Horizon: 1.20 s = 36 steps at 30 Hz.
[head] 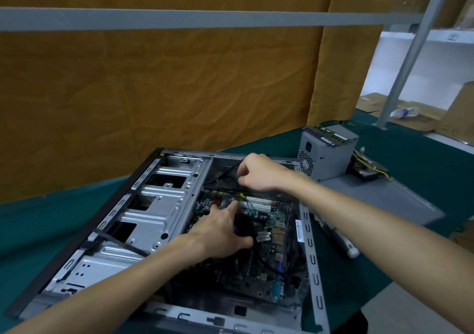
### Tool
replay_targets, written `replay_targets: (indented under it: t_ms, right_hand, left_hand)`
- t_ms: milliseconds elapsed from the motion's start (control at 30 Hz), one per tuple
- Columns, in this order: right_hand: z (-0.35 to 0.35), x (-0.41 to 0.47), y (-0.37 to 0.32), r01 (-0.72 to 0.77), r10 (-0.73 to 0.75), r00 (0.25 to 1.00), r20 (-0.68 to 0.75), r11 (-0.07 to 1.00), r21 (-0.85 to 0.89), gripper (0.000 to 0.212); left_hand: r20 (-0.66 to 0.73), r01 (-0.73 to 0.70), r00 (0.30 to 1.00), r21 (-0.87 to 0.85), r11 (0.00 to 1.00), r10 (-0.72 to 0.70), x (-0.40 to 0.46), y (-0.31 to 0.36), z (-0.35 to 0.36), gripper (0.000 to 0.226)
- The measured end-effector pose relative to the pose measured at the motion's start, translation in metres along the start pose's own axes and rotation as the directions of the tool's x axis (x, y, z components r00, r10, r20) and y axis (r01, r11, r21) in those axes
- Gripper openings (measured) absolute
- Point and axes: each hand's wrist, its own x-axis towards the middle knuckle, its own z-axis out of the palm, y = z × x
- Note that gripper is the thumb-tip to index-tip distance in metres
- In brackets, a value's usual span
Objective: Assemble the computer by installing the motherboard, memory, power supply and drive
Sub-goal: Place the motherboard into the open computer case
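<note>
Holding black cable (225, 173) up w/ right hand (259, 173), fingers pinching it, prob. keeping it off board (266, 264). Pressing into board w/ left hand (221, 233), fingers spread, gripping nothing visible. Leaving PSU (327, 154) w/ RAM (331, 134) on top outside case (164, 205), awaiting install.

Matt bare-metal case (164, 205), green circuit-laden motherboard (259, 269), smooth teal cloth table cover (38, 231), creased brown paper backdrop (154, 89).
</note>
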Motion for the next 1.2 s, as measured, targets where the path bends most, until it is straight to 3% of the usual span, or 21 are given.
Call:
replay_targets:
  t_ms: [167,400,667,767,967,1067,1200]
  right_hand:
    - [-0.011,-0.031,0.021,0.068,-0.104,0.947,-0.303,0.99,-0.125,0.022]
    - [0.002,-0.044,0.043,0.007,-0.009,0.935,-0.355,1.0,-0.006,0.016]
    - [0.002,-0.043,0.043,-0.004,0.043,0.908,-0.417,0.996,0.094,0.015]
    - [0.003,-0.046,0.044,0.028,0.041,0.899,-0.436,0.988,0.151,0.015]
    - [0.007,-0.068,0.052,0.046,0.148,0.778,-0.611,0.956,0.29,0.025]
    - [0.013,-0.088,0.064,-0.099,0.325,0.799,-0.506,0.901,0.423,0.055]
    - [0.014,-0.111,0.078,-0.321,0.494,0.865,-0.086,0.678,0.662,0.09]
  left_hand:
    - [-0.045,0.02,0.999,0.048,0.999,-0.018,0.0,0.009,0.001,0.076]
    - [-0.065,0.062,0.996,0.087,0.994,-0.056,0.002,0.014,0.01,0.075]
    - [-0.033,0.046,0.998,0.008,0.999,-0.045,0.008,0.029,0.011,0.072]
    - [0.074,0.035,0.997,0.051,0.998,-0.038,0.009,0.031,0.012,0.078]
    - [0.281,-0.045,0.959,0.032,0.998,0.034,0.008,0.007,0.003,0.113]
    - [0.281,-0.043,0.959,-0.02,0.999,0.047,0.01,0.01,0.005,0.113]
    - [0.257,0.008,0.966,-0.067,0.998,0.009,0.015,0.017,0.009,0.112]
